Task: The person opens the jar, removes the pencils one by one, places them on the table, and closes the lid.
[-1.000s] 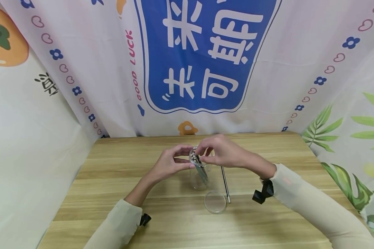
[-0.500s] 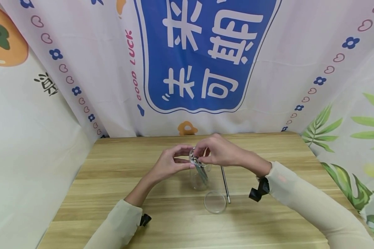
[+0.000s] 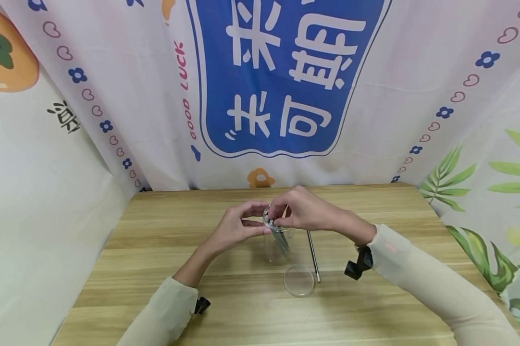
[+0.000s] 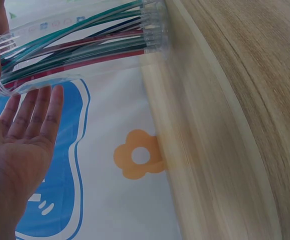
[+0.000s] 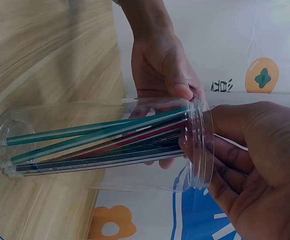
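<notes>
A clear plastic jar [image 3: 274, 255] stands upright on the table with several striped pencils [image 5: 90, 144] in it, green, red and dark. My left hand [image 3: 234, 226] holds the jar near its mouth, thumb on one side and fingers on the other. Over the opening, my right hand [image 3: 307, 210] has its fingertips inside the rim, pinching at the upper ends of the pencils. Which pencil it grips is hard to make out. In the right wrist view the jar's threaded neck [image 5: 201, 172] surrounds those fingertips.
A round clear lid [image 3: 299, 281] lies flat in front of the jar. To its right, a single dark pencil [image 3: 313, 254] lies on the wooden table [image 3: 178, 317]. A printed cloth [image 3: 346, 163] hangs behind the table's back edge.
My right hand has moved slightly left and lower at the jar's mouth. The dark pencil seen at its fingertips has sunk down among the others. My left hand has stayed still.
</notes>
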Motion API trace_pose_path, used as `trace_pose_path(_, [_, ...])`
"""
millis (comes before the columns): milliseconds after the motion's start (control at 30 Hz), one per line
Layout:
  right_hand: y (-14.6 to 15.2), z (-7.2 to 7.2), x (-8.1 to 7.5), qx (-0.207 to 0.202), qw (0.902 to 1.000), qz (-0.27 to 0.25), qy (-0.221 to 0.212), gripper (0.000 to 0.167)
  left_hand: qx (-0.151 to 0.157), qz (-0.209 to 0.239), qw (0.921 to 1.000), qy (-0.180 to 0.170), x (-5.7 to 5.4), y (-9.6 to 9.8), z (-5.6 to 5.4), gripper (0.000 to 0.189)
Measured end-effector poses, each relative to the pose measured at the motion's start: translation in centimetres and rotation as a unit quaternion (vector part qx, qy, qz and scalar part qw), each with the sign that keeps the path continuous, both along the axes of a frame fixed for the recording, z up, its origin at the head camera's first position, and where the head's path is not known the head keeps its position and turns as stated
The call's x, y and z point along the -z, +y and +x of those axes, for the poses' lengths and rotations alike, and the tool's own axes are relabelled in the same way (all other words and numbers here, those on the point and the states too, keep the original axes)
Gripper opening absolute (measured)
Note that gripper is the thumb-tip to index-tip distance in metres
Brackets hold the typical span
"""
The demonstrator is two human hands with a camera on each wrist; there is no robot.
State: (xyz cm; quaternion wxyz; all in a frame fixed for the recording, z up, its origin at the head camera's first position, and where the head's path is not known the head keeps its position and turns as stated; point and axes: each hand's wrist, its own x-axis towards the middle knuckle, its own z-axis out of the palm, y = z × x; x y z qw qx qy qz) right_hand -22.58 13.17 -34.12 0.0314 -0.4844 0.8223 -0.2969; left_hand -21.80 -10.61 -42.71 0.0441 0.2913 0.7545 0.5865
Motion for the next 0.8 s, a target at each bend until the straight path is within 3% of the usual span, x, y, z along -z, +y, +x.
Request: trace_pose_path(800, [-0.05,-0.30,0.49,0.011,0.9999,0.008,0.005,0.003,-0.002,-0.003,1.0000,0.007,-0.01,-0.02,0.01,0.057])
